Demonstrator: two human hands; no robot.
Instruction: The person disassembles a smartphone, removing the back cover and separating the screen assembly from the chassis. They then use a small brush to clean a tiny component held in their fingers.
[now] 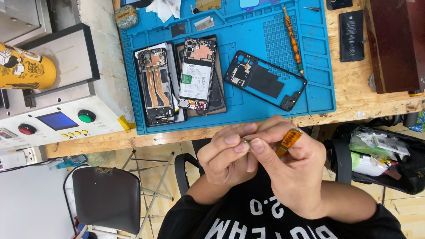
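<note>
Pinched a tiny part [246, 141], too small to identify, between left hand [226, 157] and right hand [287, 170] fingertips, grip pressed tight, just below the blue mat [318, 95] on the table [354, 99]. Tucked an orange tool [287, 140] in the right palm. Best handled slowly over the mat, near the opened phones [177, 79].

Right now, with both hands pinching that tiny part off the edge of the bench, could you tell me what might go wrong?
1. The tiny metal part, pinched between the left hand and right hand, sits past the workbench edge; if it slips, it likely drops to the floor.
2. The orange-handled tool is tucked loosely in the right hand and may slip.
3. The opened phones lie exposed on the blue repair mat.
</note>
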